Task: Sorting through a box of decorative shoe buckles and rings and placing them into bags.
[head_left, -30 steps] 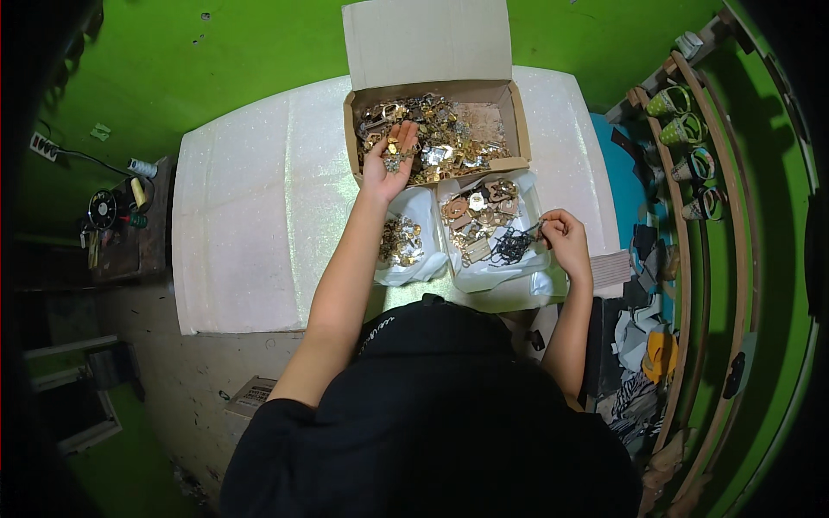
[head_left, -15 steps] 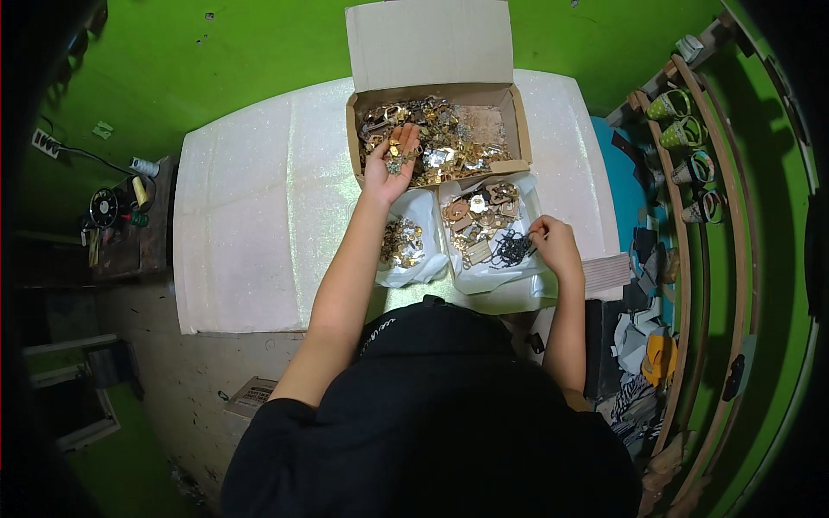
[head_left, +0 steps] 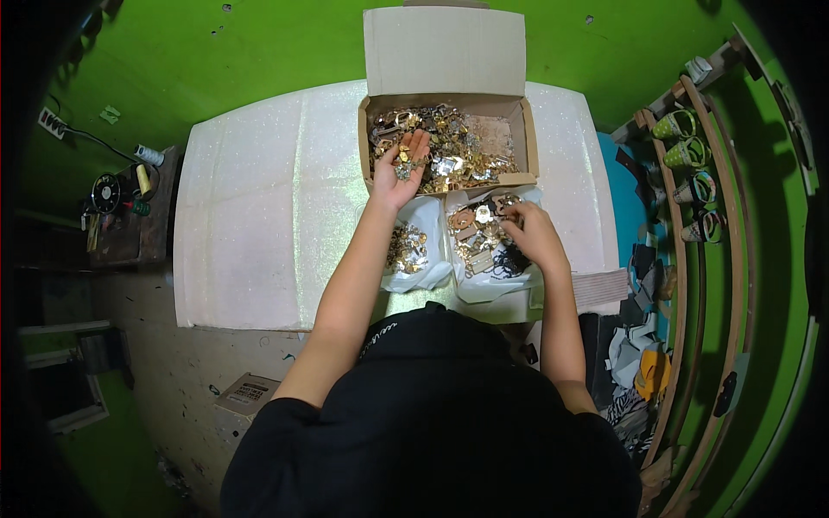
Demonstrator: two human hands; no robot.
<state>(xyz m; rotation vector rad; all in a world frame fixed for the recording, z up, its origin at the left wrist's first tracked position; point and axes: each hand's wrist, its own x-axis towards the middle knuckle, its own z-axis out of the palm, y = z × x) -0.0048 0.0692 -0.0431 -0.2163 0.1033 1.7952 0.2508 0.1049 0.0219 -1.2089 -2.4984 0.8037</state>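
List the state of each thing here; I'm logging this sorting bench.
Brown cardboard box: lid flap up, full of metal pieces.
Left clear plastic bag: open, partly filled.
Right clear plastic bag: open, partly filled.
Left hand: palm up, holding small metal pieces.
Right hand: reaching into right bag.

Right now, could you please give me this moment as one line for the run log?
left hand: palm up over cardboard box, small metal pieces on it | right hand: in right plastic bag of metal pieces | left plastic bag: untouched
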